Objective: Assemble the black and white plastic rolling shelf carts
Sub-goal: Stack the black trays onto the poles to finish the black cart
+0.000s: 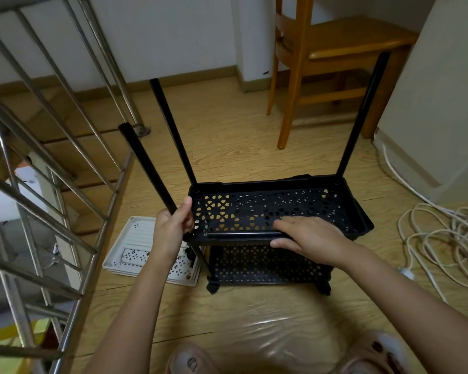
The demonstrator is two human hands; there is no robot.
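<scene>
My two slippers (189, 360) sit at the near edge of view, on the wood floor (227, 147). Just beyond them stands the black cart (268, 265), half built, in the middle of the floor.

My left hand (173, 225) is clenched around the foot of a black pole (146, 166) at the near left corner of the upper shelf (254, 186). The pole leans left and looks not yet seated. My right hand (311, 238) lies across the near rim, fingers almost straight over the mesh and thumb under the edge. A loose pole (241, 234) runs in beneath it; I cannot tell whether I am grasping that pole or only pressing the rim.

I judge these parts light, hollow and stiff, and the poles smooth enough to slip. They are best held low, close to the socket. The cart will roll on its casters (212, 287), so the rim needs steadying rather than the thin mesh.

I count two black shelves, upper and lower shelf (268, 276). There are four long poles: one in hand, one lying, and the far left pole (170, 130) and far right pole (362, 112) standing. Two casters show. White trays (143, 238) are stacked to the left, but their number is unclear.
</scene>
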